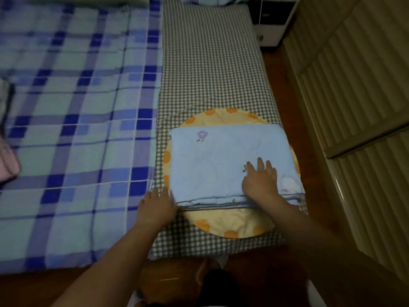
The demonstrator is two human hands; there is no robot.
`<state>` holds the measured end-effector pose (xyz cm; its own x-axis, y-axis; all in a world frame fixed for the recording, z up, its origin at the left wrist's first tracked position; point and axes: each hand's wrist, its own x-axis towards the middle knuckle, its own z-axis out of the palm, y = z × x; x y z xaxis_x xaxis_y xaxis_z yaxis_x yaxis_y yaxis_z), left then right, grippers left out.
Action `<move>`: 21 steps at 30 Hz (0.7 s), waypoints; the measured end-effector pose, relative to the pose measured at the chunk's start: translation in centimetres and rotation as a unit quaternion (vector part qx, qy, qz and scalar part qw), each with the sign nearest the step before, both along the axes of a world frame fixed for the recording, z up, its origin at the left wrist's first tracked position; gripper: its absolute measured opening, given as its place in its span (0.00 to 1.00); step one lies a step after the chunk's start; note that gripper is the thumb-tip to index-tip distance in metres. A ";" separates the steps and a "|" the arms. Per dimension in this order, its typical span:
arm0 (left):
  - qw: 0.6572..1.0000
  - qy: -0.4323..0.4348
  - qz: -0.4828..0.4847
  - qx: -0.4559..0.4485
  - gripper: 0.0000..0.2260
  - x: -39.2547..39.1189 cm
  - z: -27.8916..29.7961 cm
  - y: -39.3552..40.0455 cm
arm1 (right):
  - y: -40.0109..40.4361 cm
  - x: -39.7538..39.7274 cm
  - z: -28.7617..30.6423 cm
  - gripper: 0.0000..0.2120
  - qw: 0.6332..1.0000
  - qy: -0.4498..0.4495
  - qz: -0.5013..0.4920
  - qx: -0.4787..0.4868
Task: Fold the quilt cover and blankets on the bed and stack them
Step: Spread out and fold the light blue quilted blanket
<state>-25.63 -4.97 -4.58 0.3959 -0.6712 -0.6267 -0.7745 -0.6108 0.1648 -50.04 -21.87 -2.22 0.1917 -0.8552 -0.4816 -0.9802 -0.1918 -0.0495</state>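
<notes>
No writing, label, brand or number can be read anywhere in this view. The folded blue blanket (223, 160) carries only printed flowers (no lettering), and the white bedside cabinet (273, 18) shows none legibly.

The folded blanket (230, 167) in the lower middle of the frame is pale blue with a small purple flower and green leaves printed near its upper left. Under it a round cushion (232, 227) is cream yellow with orange spots round its rim. The sheet (210, 69) running up the middle is a fine green-and-white check. The quilt cover (77, 129) filling the left is light blue plaid crossed by dark blue and lilac bands. At the far left edge lies pink cloth (8, 160).
</notes>
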 end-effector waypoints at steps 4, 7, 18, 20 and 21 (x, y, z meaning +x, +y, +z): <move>0.983 0.117 0.120 -0.071 0.22 6.6 5.7 6.4 | 9.2 10.1 3.7 0.26 0.995 -0.071 0.047 0.060; 0.942 0.176 0.249 -0.140 0.18 13.5 9.1 14.8 | 16.6 19.2 5.4 0.24 0.986 -0.106 0.084 0.099; 0.830 0.176 0.485 -0.212 0.11 35.7 11.0 41.9 | 33.1 46.3 10.6 0.21 0.939 -0.199 0.183 0.211; 0.810 0.188 0.509 -0.221 0.08 37.1 11.9 43.0 | 33.5 49.0 10.0 0.20 0.939 -0.206 0.178 0.212; 0.803 0.199 0.518 -0.219 0.05 37.9 11.5 43.3 | 33.5 50.1 9.4 0.20 0.940 -0.206 0.172 0.212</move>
